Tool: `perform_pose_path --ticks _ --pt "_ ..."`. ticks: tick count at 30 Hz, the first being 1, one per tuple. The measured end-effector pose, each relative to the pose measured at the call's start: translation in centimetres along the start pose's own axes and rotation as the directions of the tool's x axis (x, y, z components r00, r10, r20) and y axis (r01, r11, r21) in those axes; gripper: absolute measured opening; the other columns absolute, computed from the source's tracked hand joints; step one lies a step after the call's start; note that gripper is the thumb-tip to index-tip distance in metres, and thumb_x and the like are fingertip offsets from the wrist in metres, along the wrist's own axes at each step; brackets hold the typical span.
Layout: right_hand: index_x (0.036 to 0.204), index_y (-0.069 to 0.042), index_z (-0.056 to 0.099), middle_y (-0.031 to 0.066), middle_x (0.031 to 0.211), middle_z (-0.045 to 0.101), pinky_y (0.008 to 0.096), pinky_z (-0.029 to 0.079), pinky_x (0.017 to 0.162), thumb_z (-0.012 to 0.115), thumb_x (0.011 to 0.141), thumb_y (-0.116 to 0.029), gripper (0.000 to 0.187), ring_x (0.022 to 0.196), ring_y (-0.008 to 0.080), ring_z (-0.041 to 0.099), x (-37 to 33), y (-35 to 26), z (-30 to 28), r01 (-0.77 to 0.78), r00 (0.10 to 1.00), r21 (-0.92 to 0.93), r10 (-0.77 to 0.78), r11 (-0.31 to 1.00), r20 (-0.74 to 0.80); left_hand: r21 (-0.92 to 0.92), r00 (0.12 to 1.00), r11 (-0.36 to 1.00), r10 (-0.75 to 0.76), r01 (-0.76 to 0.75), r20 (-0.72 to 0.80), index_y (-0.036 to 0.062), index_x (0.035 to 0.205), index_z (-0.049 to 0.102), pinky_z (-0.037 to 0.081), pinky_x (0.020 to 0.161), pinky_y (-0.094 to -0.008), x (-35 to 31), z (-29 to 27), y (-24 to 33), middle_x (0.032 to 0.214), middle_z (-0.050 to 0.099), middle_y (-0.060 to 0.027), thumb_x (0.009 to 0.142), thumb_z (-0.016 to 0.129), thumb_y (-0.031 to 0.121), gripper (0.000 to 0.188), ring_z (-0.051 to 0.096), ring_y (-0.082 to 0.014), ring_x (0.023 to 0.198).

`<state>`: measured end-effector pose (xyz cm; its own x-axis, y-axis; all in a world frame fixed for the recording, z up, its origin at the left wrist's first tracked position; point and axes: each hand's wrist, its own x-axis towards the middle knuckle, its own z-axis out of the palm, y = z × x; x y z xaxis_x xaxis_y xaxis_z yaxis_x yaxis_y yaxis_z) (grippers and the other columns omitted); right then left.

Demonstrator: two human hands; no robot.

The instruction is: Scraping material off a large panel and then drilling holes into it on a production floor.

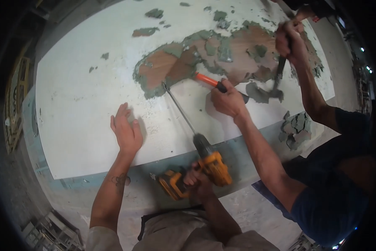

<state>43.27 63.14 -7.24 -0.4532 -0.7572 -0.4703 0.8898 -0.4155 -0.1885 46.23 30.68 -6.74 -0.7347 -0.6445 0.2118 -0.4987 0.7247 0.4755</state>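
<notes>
My right hand [196,180] is wrapped round the grip of a yellow and black cordless drill [216,167]. A long thin bit [180,109] runs forward from its chuck. The tip of the bit meets the lower left edge of a cracked grey-green layer [154,91], beside bare brown, wood-like patches [156,67]. On the white panel [83,121], left of the bit, my left hand [127,130] lies with fingers spread and nothing in it.
At right, a co-worker in a dark blue shirt holds an orange and black hand tool [209,79] and a hammer [278,79]. Another person's hand [306,11] reaches in at the far right. Green flakes [296,129] lie by the near right edge. A wooden frame [17,96] stands left.
</notes>
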Motion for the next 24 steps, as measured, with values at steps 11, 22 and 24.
perform_pose_path --ticks 11,22,24 --pt "0.117 -0.008 0.059 0.0009 0.082 0.059 0.03 0.043 0.055 0.063 0.1 -0.002 0.019 0.069 0.0112 0.056 -18.6 -6.1 -6.1 -0.048 0.955 -0.467 -0.097 0.883 -0.282 0.033 0.893 0.904 0.427 -0.427 -0.141 -0.0015 0.134 0.055 0.046 0.105 -0.052 14.1 3.2 13.8 0.132 0.061 -0.0267 0.089 0.075 0.037 0.063 0.059 -0.0434 0.124" --pt "0.119 -0.004 0.059 0.002 0.083 0.063 0.0277 0.051 0.064 0.068 0.094 -0.001 0.027 0.072 0.0107 0.061 -21.7 -8.3 -3.1 -0.087 0.929 -0.567 -0.14 0.819 -0.344 -0.803 0.816 0.48 -0.577 0.352 0.012 -0.0033 0.102 0.07 0.054 0.068 -0.0384 20.0 0.1 -2.3 0.094 0.071 -0.0134 0.106 0.059 0.034 0.039 0.068 -0.0235 0.081" --pt "0.114 -0.004 0.06 0.0024 0.085 0.065 0.0268 0.052 0.066 0.07 0.093 -0.004 0.024 0.073 0.0114 0.064 -21.8 -9.1 -3.1 -0.065 0.931 -0.602 -0.169 0.796 -0.323 -0.945 0.782 0.252 -0.623 0.208 0.005 -0.0034 0.121 0.063 0.056 0.072 -0.0365 17.2 -3.1 -2.4 0.11 0.069 -0.0115 0.106 0.06 0.03 0.037 0.067 -0.0202 0.092"
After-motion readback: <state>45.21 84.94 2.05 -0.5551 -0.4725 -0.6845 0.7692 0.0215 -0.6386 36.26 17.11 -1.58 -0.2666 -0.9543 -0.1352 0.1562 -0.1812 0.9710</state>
